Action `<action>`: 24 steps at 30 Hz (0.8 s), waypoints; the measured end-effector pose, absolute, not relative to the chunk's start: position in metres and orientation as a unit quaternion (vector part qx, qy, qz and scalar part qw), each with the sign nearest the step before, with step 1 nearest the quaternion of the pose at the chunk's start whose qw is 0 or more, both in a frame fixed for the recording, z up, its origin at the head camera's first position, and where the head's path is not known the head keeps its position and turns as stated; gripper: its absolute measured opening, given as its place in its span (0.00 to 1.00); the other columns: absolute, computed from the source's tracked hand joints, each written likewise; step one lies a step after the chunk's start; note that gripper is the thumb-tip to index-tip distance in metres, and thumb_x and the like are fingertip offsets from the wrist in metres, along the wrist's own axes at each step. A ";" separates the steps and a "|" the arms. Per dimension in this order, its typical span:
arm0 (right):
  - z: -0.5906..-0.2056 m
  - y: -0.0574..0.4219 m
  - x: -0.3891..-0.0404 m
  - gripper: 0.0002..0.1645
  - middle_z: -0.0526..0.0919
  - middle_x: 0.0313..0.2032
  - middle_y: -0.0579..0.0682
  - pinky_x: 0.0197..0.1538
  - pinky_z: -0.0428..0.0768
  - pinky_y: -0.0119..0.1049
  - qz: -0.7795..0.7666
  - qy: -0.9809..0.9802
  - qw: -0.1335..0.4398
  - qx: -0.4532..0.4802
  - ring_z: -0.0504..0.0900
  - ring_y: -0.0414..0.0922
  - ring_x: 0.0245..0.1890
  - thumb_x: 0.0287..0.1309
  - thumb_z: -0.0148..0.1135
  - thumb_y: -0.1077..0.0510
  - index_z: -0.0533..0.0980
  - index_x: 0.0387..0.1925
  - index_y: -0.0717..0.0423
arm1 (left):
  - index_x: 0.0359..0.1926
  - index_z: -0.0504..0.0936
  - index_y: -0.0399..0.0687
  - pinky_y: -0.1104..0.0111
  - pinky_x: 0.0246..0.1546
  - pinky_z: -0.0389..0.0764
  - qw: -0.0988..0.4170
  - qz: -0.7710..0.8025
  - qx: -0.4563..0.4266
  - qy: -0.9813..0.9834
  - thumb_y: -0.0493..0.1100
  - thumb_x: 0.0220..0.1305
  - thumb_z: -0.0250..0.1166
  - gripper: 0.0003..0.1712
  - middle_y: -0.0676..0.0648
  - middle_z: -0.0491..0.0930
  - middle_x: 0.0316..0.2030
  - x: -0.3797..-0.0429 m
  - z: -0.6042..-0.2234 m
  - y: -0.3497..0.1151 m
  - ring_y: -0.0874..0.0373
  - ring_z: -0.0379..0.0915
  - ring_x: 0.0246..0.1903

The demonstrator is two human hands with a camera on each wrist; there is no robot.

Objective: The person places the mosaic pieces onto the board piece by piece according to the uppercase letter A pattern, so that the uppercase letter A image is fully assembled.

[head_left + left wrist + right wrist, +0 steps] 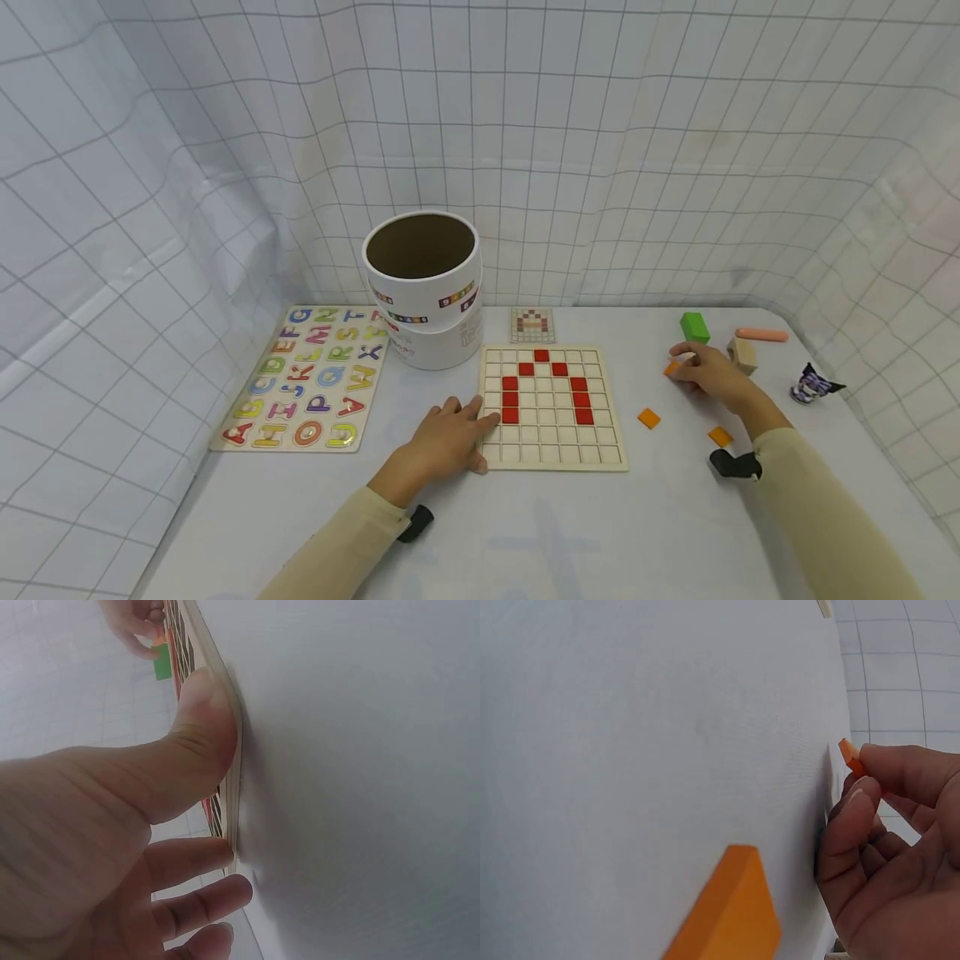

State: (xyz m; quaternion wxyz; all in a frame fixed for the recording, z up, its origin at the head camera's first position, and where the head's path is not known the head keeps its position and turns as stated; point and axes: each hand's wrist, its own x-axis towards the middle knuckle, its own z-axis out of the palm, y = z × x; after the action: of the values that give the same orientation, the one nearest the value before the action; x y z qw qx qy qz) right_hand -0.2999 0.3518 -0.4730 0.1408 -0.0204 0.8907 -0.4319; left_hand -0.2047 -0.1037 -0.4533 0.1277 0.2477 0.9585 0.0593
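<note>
My left hand (446, 437) rests on the left edge of a wooden grid board (551, 454), fingers spread and thumb against the rim in the left wrist view. Several red square tiles (542, 356) lie in the grid, making an arch-like outline. Over on the right, my right hand (712, 375) pinches a small orange tile (850, 756) between thumb and fingers, just off the board. Two loose orange tiles lie on the table, one (648, 418) beside the board and another (721, 437) under the right wrist. A small pattern card (532, 325) lies behind the board.
A white cylindrical tub (420, 298) stands behind the left hand. To its left lies an alphabet puzzle board (347, 407). Near the right hand are a green block (695, 327), a plain wooden block (742, 356), a salmon-coloured stick (762, 335) and a purple-and-black wrapped item (812, 387).
</note>
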 end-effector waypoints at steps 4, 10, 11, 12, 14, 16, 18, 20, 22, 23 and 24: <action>-0.475 0.357 -0.297 0.27 0.73 0.29 0.49 0.31 0.73 0.33 -0.494 0.858 0.143 -0.010 0.70 0.40 0.26 0.74 0.57 0.56 0.66 0.67 0.64 | 0.73 0.72 0.58 0.45 0.61 0.68 0.128 0.062 0.248 0.958 0.58 0.52 0.75 0.46 0.39 0.63 0.75 -0.204 -0.454 -0.103 0.42 0.64 0.62; -0.469 0.354 -0.293 0.32 0.79 0.33 0.44 0.31 0.76 0.29 -0.575 0.807 0.136 0.011 0.74 0.36 0.29 0.72 0.62 0.51 0.65 0.67 0.64 | 0.73 0.72 0.59 0.46 0.60 0.69 0.126 0.064 0.248 0.958 0.58 0.53 0.75 0.46 0.39 0.63 0.75 -0.204 -0.456 -0.104 0.42 0.64 0.62; -0.467 0.350 -0.292 0.32 0.80 0.34 0.44 0.32 0.76 0.29 -0.586 0.799 0.134 0.011 0.75 0.36 0.29 0.71 0.63 0.51 0.65 0.67 0.64 | 0.73 0.72 0.59 0.47 0.60 0.69 0.126 0.062 0.249 0.958 0.58 0.54 0.75 0.46 0.39 0.63 0.75 -0.204 -0.456 -0.104 0.42 0.64 0.62; -0.465 0.346 -0.292 0.33 0.81 0.34 0.44 0.32 0.77 0.29 -0.594 0.794 0.131 0.011 0.76 0.36 0.30 0.70 0.64 0.52 0.66 0.67 0.63 | 0.73 0.71 0.59 0.47 0.60 0.69 0.127 0.061 0.248 0.958 0.58 0.54 0.75 0.46 0.39 0.63 0.75 -0.204 -0.456 -0.104 0.42 0.64 0.62; -0.460 0.336 -0.290 0.33 0.82 0.35 0.45 0.34 0.78 0.29 -0.603 0.787 0.130 0.004 0.77 0.37 0.31 0.69 0.66 0.53 0.66 0.67 0.63 | 0.73 0.71 0.59 0.47 0.60 0.69 0.128 0.059 0.249 0.958 0.58 0.54 0.75 0.46 0.39 0.63 0.75 -0.204 -0.455 -0.104 0.43 0.64 0.62; -0.456 0.322 -0.289 0.33 0.83 0.36 0.48 0.34 0.78 0.30 -0.604 0.786 0.133 -0.006 0.78 0.38 0.31 0.68 0.67 0.54 0.66 0.67 0.64 | 0.73 0.71 0.59 0.47 0.60 0.70 0.128 0.059 0.250 0.958 0.57 0.54 0.75 0.45 0.39 0.63 0.75 -0.204 -0.454 -0.104 0.43 0.64 0.62; -0.453 0.309 -0.288 0.33 0.83 0.36 0.51 0.35 0.78 0.31 -0.602 0.786 0.138 -0.019 0.78 0.40 0.31 0.67 0.67 0.55 0.67 0.66 0.64 | 0.73 0.71 0.59 0.47 0.59 0.70 0.126 0.060 0.251 0.958 0.57 0.54 0.76 0.46 0.39 0.63 0.75 -0.204 -0.454 -0.104 0.43 0.64 0.61; -0.452 0.295 -0.288 0.32 0.83 0.36 0.53 0.34 0.77 0.31 -0.600 0.785 0.147 -0.033 0.78 0.41 0.30 0.67 0.67 0.56 0.67 0.66 0.64 | 0.73 0.71 0.59 0.47 0.59 0.70 0.122 0.060 0.252 0.958 0.57 0.54 0.76 0.46 0.39 0.64 0.75 -0.204 -0.453 -0.104 0.42 0.64 0.61; -0.452 0.282 -0.287 0.31 0.83 0.34 0.55 0.34 0.77 0.31 -0.602 0.782 0.155 -0.044 0.78 0.42 0.30 0.66 0.68 0.57 0.68 0.65 0.63 | 0.74 0.71 0.58 0.46 0.59 0.70 0.119 0.059 0.250 0.959 0.58 0.53 0.76 0.47 0.39 0.63 0.75 -0.204 -0.453 -0.104 0.42 0.64 0.62; -0.452 0.276 -0.287 0.30 0.83 0.34 0.54 0.34 0.77 0.32 -0.603 0.780 0.160 -0.050 0.78 0.43 0.30 0.65 0.68 0.58 0.68 0.64 0.63 | 0.74 0.70 0.57 0.45 0.60 0.69 0.118 0.056 0.248 0.960 0.58 0.52 0.76 0.48 0.39 0.63 0.75 -0.204 -0.453 -0.104 0.41 0.63 0.63; -0.452 0.270 -0.286 0.30 0.83 0.34 0.54 0.34 0.77 0.32 -0.602 0.780 0.163 -0.056 0.78 0.43 0.30 0.65 0.68 0.59 0.68 0.64 0.64 | 0.75 0.69 0.57 0.44 0.61 0.68 0.119 0.054 0.245 0.961 0.59 0.52 0.75 0.49 0.40 0.62 0.76 -0.204 -0.453 -0.104 0.41 0.62 0.64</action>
State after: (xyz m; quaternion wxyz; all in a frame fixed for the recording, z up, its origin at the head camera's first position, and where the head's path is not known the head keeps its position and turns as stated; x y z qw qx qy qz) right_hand -0.2861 0.2700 -0.4518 0.1633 -0.0561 0.7798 -0.6017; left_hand -0.2043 -0.1037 -0.4532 0.1187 0.2447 0.9608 0.0543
